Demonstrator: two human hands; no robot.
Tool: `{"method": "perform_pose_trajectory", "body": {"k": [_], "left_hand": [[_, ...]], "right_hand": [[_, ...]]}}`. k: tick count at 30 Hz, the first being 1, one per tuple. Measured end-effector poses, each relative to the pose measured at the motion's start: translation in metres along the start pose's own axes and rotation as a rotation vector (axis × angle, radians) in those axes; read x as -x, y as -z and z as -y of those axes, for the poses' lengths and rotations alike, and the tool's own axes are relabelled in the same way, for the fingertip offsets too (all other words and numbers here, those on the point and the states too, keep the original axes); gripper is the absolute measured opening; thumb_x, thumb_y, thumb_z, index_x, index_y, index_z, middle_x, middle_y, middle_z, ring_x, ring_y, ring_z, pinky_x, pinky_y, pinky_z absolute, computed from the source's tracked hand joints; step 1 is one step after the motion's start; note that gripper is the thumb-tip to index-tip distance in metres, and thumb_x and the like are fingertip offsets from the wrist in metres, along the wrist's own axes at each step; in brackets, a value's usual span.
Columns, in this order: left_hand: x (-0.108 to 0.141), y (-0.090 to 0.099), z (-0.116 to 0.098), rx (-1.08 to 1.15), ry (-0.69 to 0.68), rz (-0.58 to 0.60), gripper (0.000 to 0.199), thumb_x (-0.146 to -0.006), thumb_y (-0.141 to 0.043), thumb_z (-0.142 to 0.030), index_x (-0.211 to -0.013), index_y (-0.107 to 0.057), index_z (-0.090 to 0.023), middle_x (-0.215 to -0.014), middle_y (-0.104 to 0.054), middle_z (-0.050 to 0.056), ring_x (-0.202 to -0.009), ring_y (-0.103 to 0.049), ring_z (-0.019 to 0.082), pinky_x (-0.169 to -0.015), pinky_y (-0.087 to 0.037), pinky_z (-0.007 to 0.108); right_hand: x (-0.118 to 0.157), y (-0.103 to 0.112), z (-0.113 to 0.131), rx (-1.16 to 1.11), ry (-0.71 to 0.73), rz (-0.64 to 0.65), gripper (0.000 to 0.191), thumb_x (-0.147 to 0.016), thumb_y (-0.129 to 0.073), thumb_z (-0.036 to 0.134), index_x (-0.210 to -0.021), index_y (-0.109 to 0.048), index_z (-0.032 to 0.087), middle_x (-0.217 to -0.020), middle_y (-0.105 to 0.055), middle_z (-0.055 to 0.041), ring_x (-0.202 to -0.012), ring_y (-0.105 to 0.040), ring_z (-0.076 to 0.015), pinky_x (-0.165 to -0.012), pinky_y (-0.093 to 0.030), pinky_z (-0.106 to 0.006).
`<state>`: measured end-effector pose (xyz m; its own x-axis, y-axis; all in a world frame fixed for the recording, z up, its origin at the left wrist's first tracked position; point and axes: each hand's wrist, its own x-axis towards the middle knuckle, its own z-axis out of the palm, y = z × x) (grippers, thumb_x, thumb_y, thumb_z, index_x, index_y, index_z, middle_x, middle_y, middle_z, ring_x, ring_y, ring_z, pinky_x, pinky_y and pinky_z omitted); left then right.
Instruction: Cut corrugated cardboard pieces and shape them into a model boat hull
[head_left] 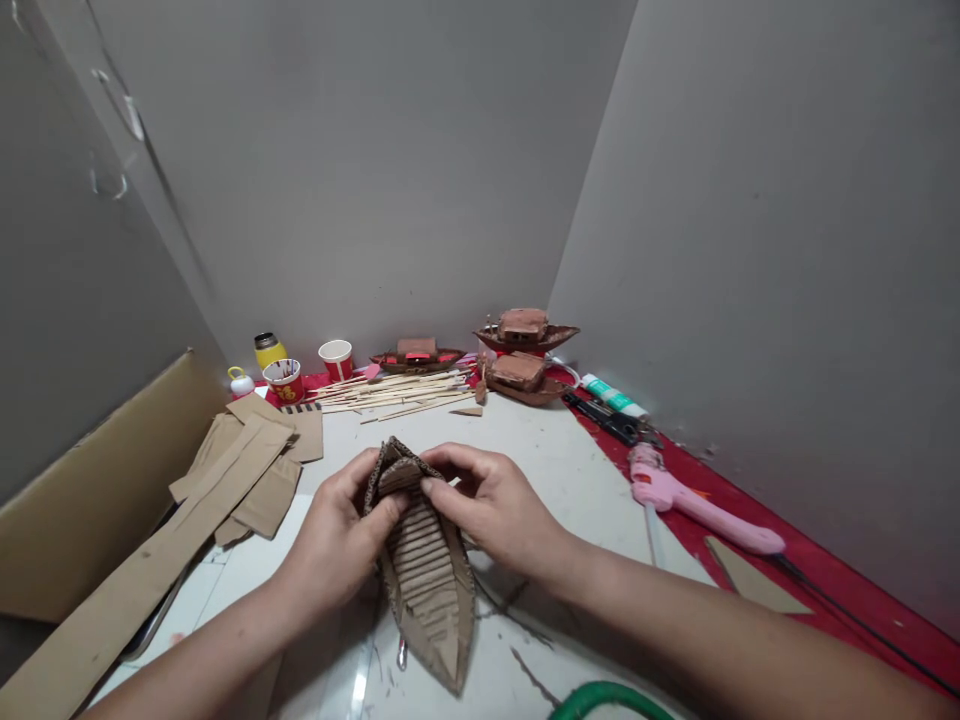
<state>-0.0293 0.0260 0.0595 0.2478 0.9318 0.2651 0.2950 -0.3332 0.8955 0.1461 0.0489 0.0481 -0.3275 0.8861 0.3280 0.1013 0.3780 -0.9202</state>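
Note:
A small cardboard boat hull (426,560) with a ribbed inside is held between my two hands over the white work surface, its near tip pointing toward me. My left hand (341,525) grips the left wall near the far end, thumb pressed inside. On the other side, my right hand (487,500) pinches the right rim near the far tip between thumb and fingers. A small cardboard piece (400,476) sits across the far end inside the hull, close to both thumbs. The fingertips under the hull are hidden.
Cardboard strips (255,470) lie at the left. Wooden sticks (397,392), paper cups (335,358), a yellow bottle (268,349) and finished brown model boats (525,375) stand at the back. A pink glue gun (697,505) with its cord rests on red cloth at the right.

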Motion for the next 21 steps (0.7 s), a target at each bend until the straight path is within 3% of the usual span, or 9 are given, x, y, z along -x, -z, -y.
{"method": "perform_pose_trajectory", "body": {"k": [9,13,16,21], "left_hand": [[0.006,-0.005,0.003,-0.027,-0.022,0.055,0.042,-0.09,-0.05,-0.012,-0.13,-0.058,-0.022,-0.132,-0.062,0.004,-0.125,-0.052,0.019,-0.11,-0.035,0.03],[0.008,-0.006,0.008,-0.016,-0.004,0.079,0.045,-0.091,-0.049,-0.015,-0.135,-0.053,-0.019,-0.137,-0.058,0.007,-0.127,-0.051,0.021,-0.11,-0.035,0.033],[0.006,-0.005,0.011,0.021,0.013,0.113,0.047,-0.09,-0.05,-0.015,-0.136,-0.052,-0.019,-0.136,-0.058,0.006,-0.127,-0.051,0.022,-0.109,-0.036,0.033],[0.002,-0.005,0.007,0.007,-0.007,0.116,0.051,-0.085,-0.048,-0.009,-0.134,-0.053,-0.021,-0.134,-0.06,0.003,-0.124,-0.052,0.021,-0.106,-0.037,0.029]], "right_hand": [[0.004,-0.003,-0.003,-0.002,0.045,0.037,0.01,-0.085,-0.056,0.016,-0.082,-0.065,0.016,-0.076,-0.062,0.001,-0.072,-0.056,-0.0128,-0.066,-0.045,-0.023],[0.002,0.001,-0.004,0.028,-0.005,0.073,0.011,-0.085,-0.058,0.019,-0.075,-0.061,0.016,-0.07,-0.059,0.0021,-0.067,-0.054,-0.0121,-0.061,-0.044,-0.023],[0.0,0.008,0.003,0.093,-0.029,0.127,0.003,-0.082,-0.061,0.017,-0.081,-0.064,0.017,-0.079,-0.066,-0.0004,-0.075,-0.06,-0.0146,-0.063,-0.047,-0.024],[0.001,0.012,0.005,0.128,0.154,0.008,0.019,-0.081,-0.064,0.013,-0.099,-0.063,0.02,-0.092,-0.068,-0.0021,-0.085,-0.064,-0.016,-0.071,-0.054,-0.027]]}}
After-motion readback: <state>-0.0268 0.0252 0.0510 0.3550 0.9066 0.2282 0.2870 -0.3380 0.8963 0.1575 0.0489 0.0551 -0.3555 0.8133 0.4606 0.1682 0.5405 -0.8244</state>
